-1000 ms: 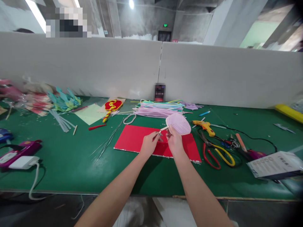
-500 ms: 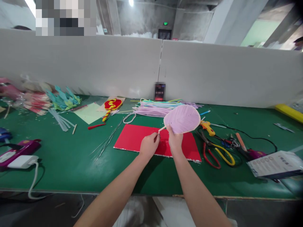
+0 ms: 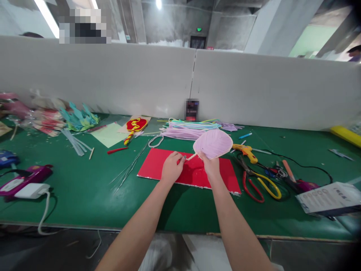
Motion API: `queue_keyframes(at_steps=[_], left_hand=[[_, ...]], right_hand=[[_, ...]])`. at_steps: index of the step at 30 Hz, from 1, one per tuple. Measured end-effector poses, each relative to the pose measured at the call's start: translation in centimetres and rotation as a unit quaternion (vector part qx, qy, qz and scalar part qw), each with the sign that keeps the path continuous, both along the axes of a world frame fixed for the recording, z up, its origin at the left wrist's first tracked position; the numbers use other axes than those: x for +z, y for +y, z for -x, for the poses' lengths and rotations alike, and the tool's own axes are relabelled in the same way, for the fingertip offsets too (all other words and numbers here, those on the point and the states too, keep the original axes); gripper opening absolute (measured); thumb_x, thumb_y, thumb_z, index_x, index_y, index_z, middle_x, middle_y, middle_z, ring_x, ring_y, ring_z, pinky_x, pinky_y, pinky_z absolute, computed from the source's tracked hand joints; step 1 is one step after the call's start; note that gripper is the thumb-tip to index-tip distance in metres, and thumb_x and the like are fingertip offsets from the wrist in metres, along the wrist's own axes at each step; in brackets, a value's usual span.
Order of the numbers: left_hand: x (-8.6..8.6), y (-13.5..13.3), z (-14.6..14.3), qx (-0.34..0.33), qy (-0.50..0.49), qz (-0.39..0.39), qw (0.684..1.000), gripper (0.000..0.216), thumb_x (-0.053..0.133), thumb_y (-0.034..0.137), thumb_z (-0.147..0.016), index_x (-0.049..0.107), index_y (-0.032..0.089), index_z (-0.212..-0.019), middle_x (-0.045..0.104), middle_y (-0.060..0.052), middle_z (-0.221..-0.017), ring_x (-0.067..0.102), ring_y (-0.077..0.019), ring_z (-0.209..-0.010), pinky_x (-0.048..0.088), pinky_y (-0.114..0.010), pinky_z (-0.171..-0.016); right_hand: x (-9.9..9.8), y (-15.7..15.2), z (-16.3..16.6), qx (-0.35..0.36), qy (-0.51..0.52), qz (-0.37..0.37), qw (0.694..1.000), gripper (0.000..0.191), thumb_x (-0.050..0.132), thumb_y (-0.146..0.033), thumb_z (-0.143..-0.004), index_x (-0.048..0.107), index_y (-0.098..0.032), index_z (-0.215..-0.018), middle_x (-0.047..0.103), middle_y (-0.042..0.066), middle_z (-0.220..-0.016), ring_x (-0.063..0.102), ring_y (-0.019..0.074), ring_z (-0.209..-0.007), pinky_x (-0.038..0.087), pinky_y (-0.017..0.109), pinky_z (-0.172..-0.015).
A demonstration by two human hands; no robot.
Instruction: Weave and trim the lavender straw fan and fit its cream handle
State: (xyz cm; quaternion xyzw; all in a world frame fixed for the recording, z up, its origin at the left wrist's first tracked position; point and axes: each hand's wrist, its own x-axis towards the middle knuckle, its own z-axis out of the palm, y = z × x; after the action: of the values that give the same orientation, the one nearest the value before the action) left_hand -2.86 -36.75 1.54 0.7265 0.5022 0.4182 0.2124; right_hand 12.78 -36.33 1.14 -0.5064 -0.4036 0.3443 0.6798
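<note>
A small lilac ribbed fan (image 3: pixel 213 143) on a pale stick is held above a red sheet (image 3: pixel 158 164) that lies on the green table. My right hand (image 3: pixel 211 166) is closed on the fan's lower edge, just under the disc. My left hand (image 3: pixel 172 168) is closed in a pinch on the end of the fan's stick, its knuckles over the red sheet. The fan faces me, tilted slightly to the right.
A bundle of lilac and coloured pipe cleaners (image 3: pixel 188 130) lies behind the fan. At the right lie a yellow glue gun (image 3: pixel 246 151), red-and-yellow scissors (image 3: pixel 261 185), cables and a white box (image 3: pixel 328 197). Thin wires (image 3: pixel 128 168), a red-yellow ornament (image 3: pixel 134 126), teal paper pieces (image 3: pixel 79 119) and chargers (image 3: pixel 25 184) lie left.
The fan first turned to show its full face and rose a little, then came down and shrank in view. My left hand shifted slightly left along the stick. My head moved a little.
</note>
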Motion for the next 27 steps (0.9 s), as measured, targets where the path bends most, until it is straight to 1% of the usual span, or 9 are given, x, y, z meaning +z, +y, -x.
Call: queue_keyframes(at_steps=[2,5,7,10,15,19,23,27], left_hand=[[0.1,0.1,0.2,-0.009,-0.016,0.013,1.000,0.024,0.045,0.028,-0.083,0.060,0.020,-0.066,0.054,-0.002,-0.072,0.051,-0.0167,-0.077,0.037,-0.027,-0.072],[0.2,0.4,0.5,-0.028,-0.054,0.046,0.997,0.023,0.047,0.029,-0.082,0.060,0.020,-0.065,0.055,-0.001,-0.071,0.051,-0.0165,-0.076,0.036,-0.028,-0.073],[0.0,0.7,0.7,-0.044,-0.089,0.078,0.992,0.024,0.048,0.032,-0.080,0.060,0.019,-0.064,0.056,-0.001,-0.069,0.051,-0.0163,-0.074,0.037,-0.028,-0.073],[-0.4,1.1,0.9,-0.084,-0.149,0.142,0.975,0.027,0.050,0.037,-0.077,0.059,0.018,-0.061,0.058,-0.001,-0.065,0.053,-0.0159,-0.071,0.040,-0.027,-0.071],[-1.0,1.1,0.4,-0.150,-0.247,0.236,0.928,0.034,0.052,0.048,-0.074,0.060,0.015,-0.068,0.063,-0.004,-0.071,0.059,-0.0165,-0.073,0.044,-0.028,-0.072],[-1.0,0.8,-0.3,-0.182,-0.298,0.268,0.898,0.037,0.055,0.051,-0.072,0.058,0.015,-0.068,0.062,-0.004,-0.068,0.058,-0.0146,-0.068,0.046,-0.027,-0.070],[-0.9,0.4,-1.2,-0.186,-0.330,0.272,0.885,0.037,0.057,0.052,-0.071,0.059,0.015,-0.075,0.063,-0.004,-0.066,0.059,-0.0135,-0.064,0.046,-0.028,-0.070],[-1.0,-0.3,-2.1,-0.184,-0.340,0.279,0.879,0.040,0.056,0.053,-0.072,0.060,0.013,-0.080,0.068,-0.008,-0.073,0.062,-0.0155,-0.065,0.046,-0.030,-0.069]], right_hand=[[-0.2,0.2,0.0,0.006,0.029,0.007,1.000,0.034,0.072,-0.028,-0.059,0.069,-0.018,-0.091,0.069,0.004,-0.098,0.060,0.0232,-0.096,0.044,0.035,-0.084],[-0.5,0.4,-0.1,0.024,0.083,0.031,0.996,0.035,0.074,-0.028,-0.056,0.068,-0.017,-0.089,0.071,0.003,-0.090,0.063,0.0210,-0.080,0.048,0.032,-0.068],[-0.6,0.4,-0.1,0.039,0.119,0.048,0.991,0.033,0.075,-0.027,-0.054,0.069,-0.017,-0.086,0.071,0.003,-0.084,0.063,0.0185,-0.070,0.047,0.029,-0.059],[-0.4,0.3,0.0,0.058,0.170,0.064,0.982,0.029,0.076,-0.026,-0.052,0.068,-0.017,-0.079,0.070,0.001,-0.076,0.061,0.0145,-0.063,0.045,0.025,-0.052],[0.0,0.1,0.5,0.076,0.242,0.082,0.964,0.025,0.076,-0.026,-0.050,0.066,-0.018,-0.071,0.066,-0.001,-0.066,0.059,0.0121,-0.056,0.045,0.023,-0.048],[-0.3,0.4,0.7,0.058,0.276,0.081,0.956,0.023,0.075,-0.028,-0.050,0.064,-0.019,-0.068,0.064,-0.002,-0.060,0.058,0.0111,-0.054,0.044,0.022,-0.047],[-0.9,0.6,0.9,0.023,0.286,0.071,0.955,0.024,0.074,-0.030,-0.052,0.064,-0.020,-0.071,0.064,-0.003,-0.064,0.059,0.0101,-0.058,0.045,0.020,-0.049],[-1.5,0.6,1.2,-0.020,0.268,0.062,0.961,0.024,0.073,-0.034,-0.055,0.063,-0.021,-0.072,0.065,-0.002,-0.068,0.061,0.0118,-0.061,0.046,0.022,-0.049]])
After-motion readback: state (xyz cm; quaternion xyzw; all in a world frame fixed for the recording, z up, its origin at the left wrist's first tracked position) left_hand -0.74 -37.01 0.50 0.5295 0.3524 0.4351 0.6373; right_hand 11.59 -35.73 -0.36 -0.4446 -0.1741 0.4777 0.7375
